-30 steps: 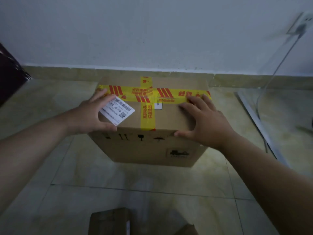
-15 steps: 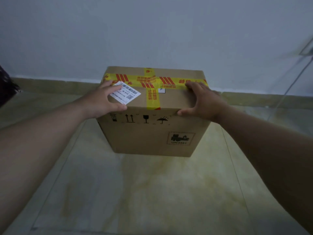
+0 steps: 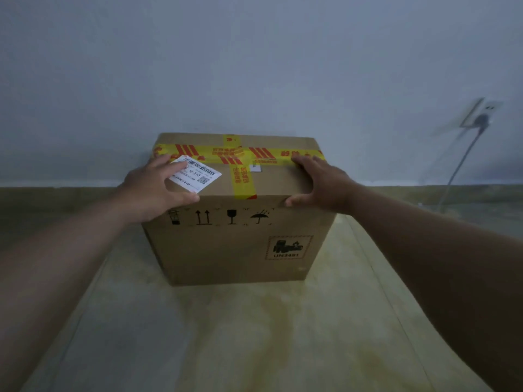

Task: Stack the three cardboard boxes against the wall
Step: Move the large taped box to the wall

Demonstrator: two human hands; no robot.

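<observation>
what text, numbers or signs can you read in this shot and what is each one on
"UN3481": under the battery mark in the hatched square on the cardboard box front.
Handling signs, no words: two up arrows, a wine glass, an umbrella, and one I cannot make out, on the box front.
"015 10", seen upside down and uncertain: white shipping label; its barcode and small print are too small.
Yellow tape: red characters, too blurred to read.

The room is dim, with flat bluish light on the plain grey-white wall (image 3: pixel 254 66). No hard shadows show. The white wall socket (image 3: pixel 481 113) is smeared by motion blur. Wide-angle distortion stretches both forearms at the lower edges.
</observation>
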